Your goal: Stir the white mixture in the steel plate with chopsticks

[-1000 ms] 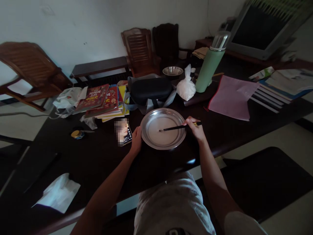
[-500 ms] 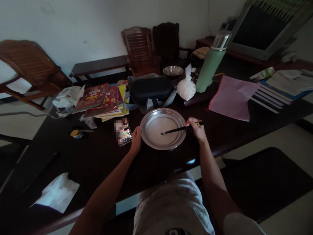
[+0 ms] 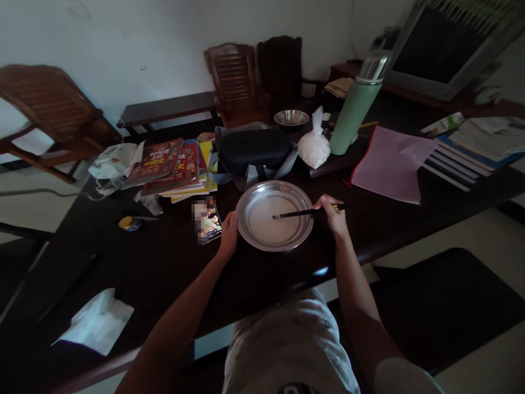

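- The left hand point(image 3: 228, 234) rests against the near-left rim of the metal plate point(image 3: 250, 236), fingers curled on its edge.
- The plate sits on the dark table point(image 3: 164, 262), near its front edge.
- The right hand point(image 3: 334, 215), at the plate's right rim, is clenched around dark chopsticks point(image 3: 293, 214).
- Their long axis runs right to left, tips pointing left onto the whitish middle of the plate.
- Farther off lies a black pouch point(image 3: 252, 149).

No text can be read with certainty. The red book covers point(image 3: 158, 160) on the bench point(image 3: 123, 257) carry large yellow characters, too blurred to make out.
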Demonstrator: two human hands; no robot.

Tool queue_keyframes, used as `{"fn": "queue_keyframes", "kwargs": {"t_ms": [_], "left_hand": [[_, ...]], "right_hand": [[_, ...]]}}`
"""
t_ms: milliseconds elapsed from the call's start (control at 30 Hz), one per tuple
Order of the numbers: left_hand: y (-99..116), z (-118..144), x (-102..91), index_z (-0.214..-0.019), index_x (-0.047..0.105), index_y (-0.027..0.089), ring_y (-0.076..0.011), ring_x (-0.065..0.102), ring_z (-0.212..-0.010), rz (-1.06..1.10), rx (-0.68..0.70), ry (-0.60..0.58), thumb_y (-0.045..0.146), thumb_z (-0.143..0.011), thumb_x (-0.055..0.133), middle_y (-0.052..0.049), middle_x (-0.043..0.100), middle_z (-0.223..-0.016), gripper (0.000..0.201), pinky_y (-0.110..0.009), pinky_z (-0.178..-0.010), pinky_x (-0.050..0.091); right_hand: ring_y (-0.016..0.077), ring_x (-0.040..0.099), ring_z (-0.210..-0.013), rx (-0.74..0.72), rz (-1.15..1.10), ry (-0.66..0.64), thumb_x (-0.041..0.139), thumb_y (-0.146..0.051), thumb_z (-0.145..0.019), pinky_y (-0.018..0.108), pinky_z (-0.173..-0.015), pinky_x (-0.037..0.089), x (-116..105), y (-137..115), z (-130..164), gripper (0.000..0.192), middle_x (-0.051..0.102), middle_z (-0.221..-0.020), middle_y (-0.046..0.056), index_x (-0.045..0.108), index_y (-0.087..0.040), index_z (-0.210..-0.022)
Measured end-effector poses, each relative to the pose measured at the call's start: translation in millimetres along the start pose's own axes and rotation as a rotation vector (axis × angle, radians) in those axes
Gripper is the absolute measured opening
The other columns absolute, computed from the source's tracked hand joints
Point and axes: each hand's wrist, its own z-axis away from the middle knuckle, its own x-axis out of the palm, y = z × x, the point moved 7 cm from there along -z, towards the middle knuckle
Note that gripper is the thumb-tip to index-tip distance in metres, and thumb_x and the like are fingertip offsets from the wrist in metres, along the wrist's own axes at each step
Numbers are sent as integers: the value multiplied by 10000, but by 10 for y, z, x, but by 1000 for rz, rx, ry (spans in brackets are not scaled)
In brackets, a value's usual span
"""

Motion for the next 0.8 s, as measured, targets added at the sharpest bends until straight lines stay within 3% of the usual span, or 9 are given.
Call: {"fn": "queue_keyframes", "kwargs": {"t_ms": [133,300,433,600,733,800], "left_hand": [[-3,-2,0,-689,535,247,-142,374,-598,2,6,-2,863,-815,766,50,413,-641,671,-275,-506,315],[-13,-6,0,-692,529,244,-141,367,-600,8,-5,1,826,-871,748,52,400,-644,647,-275,-521,313],[3,-1,3,-681,532,245,-143,368,-613,5,8,3,870,-810,765,50,404,-642,680,-275,-523,318],[-1,2,7,-693,538,243,-143,379,-611,5,-4,-9,838,-853,754,49,416,-649,653,-273,-528,329],[3,-6,3,-693,536,239,-146,385,-627,-2,-2,-7,825,-868,753,50,419,-654,649,-269,-546,344],[14,-7,1,-696,538,238,-145,390,-633,-2,12,-3,822,-866,756,49,428,-657,646,-268,-565,362]], "right_hand": [[230,711,-718,33,3,-81,755,-860,-838,398,-770,575,60,15,5,623,737,-682,26,751,-281,-607],[230,699,-710,20,20,-6,709,-870,-869,404,-784,580,2,-5,1,644,721,-657,22,730,-281,-610],[232,713,-719,44,6,-87,752,-867,-833,394,-767,574,62,12,7,626,738,-686,29,761,-277,-623],[233,703,-712,21,1,-3,720,-856,-872,403,-782,584,1,1,7,631,726,-664,27,738,-283,-608],[233,713,-729,32,-6,-94,760,-834,-857,396,-781,584,62,13,12,598,742,-699,26,763,-279,-635],[232,714,-746,5,2,-70,767,-841,-847,397,-797,580,43,-6,8,591,747,-714,25,780,-283,-652]]}}
